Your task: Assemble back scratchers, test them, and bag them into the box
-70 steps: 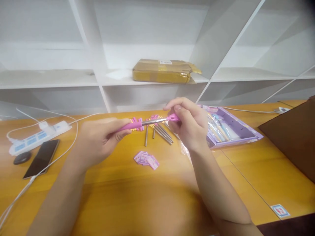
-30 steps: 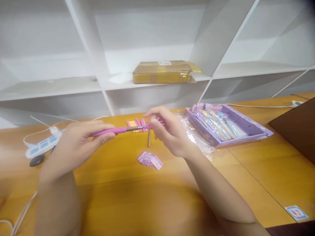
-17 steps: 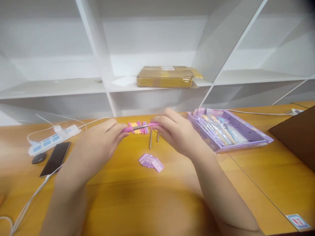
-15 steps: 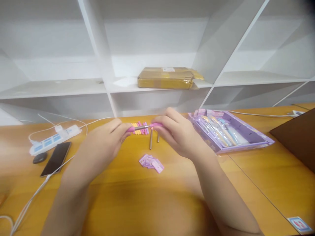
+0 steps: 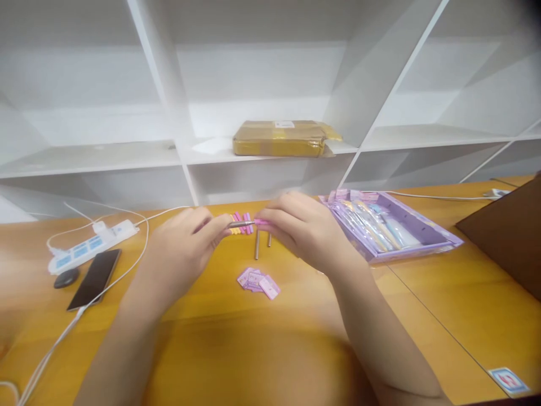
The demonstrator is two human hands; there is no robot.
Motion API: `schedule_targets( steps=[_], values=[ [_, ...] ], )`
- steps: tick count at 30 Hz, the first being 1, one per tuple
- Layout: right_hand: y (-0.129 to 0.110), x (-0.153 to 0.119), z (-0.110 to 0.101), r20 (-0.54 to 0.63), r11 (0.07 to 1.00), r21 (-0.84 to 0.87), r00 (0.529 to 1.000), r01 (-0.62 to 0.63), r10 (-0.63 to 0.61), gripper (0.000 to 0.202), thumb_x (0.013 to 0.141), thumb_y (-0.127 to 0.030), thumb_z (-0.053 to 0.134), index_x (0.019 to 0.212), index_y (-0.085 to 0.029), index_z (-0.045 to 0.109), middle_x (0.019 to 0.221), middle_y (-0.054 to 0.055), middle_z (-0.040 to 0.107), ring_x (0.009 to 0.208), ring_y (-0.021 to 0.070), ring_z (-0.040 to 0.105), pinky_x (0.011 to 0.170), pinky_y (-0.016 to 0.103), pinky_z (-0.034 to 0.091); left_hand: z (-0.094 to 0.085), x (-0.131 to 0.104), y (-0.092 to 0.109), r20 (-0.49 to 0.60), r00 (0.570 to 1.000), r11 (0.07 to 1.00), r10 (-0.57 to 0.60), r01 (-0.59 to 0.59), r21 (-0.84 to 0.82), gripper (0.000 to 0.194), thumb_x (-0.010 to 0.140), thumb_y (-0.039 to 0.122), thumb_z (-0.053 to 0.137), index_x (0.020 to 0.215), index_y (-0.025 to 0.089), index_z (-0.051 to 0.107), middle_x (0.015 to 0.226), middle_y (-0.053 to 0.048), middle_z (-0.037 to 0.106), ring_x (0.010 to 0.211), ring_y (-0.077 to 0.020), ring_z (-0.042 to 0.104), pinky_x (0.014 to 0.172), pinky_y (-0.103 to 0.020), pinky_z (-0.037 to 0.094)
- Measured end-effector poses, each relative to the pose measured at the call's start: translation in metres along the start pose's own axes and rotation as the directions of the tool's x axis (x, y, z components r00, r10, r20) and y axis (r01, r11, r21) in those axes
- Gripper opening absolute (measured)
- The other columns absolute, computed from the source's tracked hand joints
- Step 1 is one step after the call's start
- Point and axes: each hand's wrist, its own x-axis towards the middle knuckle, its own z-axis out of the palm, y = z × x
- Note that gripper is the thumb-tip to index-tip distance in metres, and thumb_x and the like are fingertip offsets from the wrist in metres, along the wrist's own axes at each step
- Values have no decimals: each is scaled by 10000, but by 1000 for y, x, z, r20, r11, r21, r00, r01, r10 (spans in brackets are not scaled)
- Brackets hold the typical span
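A thin silver metal rod [image 5: 242, 224] spans the gap between my two hands. My left hand [image 5: 186, 248] pinches its left end, the fingertips closed round it. In my right hand [image 5: 300, 228] is a small pink piece [image 5: 261, 221], which meets the rod's right end; the fingers cover most of it. Behind the rod lies a row of pink, purple and yellow sticks [image 5: 247, 228]. Two more metal rods [image 5: 257, 246] lie on the table beside my right fingertips. Nearer me is a small pile of purple cards [image 5: 258, 282].
On the right stands a purple tray [image 5: 431, 239] with plastic-wrapped items. A power strip [image 5: 93, 243], phone [image 5: 95, 279], mouse [image 5: 66, 278] and white cables are at left. A cardboard parcel [image 5: 279, 141] rests on the shelf. A brown panel [image 5: 507, 231] stands far right.
My left hand has moved right along the rod, closer to my right hand, and the pink end it held no longer shows. The whole view has shifted slightly.
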Motion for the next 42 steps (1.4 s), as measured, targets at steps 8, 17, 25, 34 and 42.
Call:
schedule_targets(
  steps=[8,17,25,34,42],
  values=[
    [-8,-2,-5,-51,997,-67,998,45,-48,98,1079,-202,576,1106,-212,669,934,25,721,823,165,553,758,338,374,0,1,7,-129,990,998,55,-51,27,229,1037,207,603,1232,300,678,895,-11,701,782,-187,586,686,-323,441],
    [52,-22,-29,-221,989,-148,975,-8,-26,186,1043,-196,588,1048,-318,727,952,17,769,867,201,660,837,389,454,-15,-9,-42,-292,956,956,-8,93,277,283,1008,147,572,1168,322,726,1011,-48,745,949,-257,613,789,-415,464],
    [160,-99,-89,-627,768,-349,743,-536,234,256,985,-430,640,849,-245,753,777,76,724,837,248,675,864,400,502,-30,-35,-145,-413,873,929,-258,341,143,259,1029,475,582,1006,288,760,996,-22,687,1040,-227,637,1022,-476,454],
    [158,-94,-83,-671,797,-228,683,-560,288,216,883,-319,727,1042,-209,823,1067,126,729,982,236,717,784,338,603,-11,-24,-141,-502,705,805,-502,593,29,412,899,623,738,1010,227,757,1116,-52,651,1206,-309,582,1066,-552,418],
    [160,-94,-82,-670,703,-178,608,-688,426,243,861,-136,672,1063,-189,796,1158,139,674,942,215,728,710,324,607,-19,-26,-137,-505,726,851,-467,524,-34,381,926,599,719,981,222,725,1071,-35,643,1178,-281,597,1020,-493,454]
  ],
)
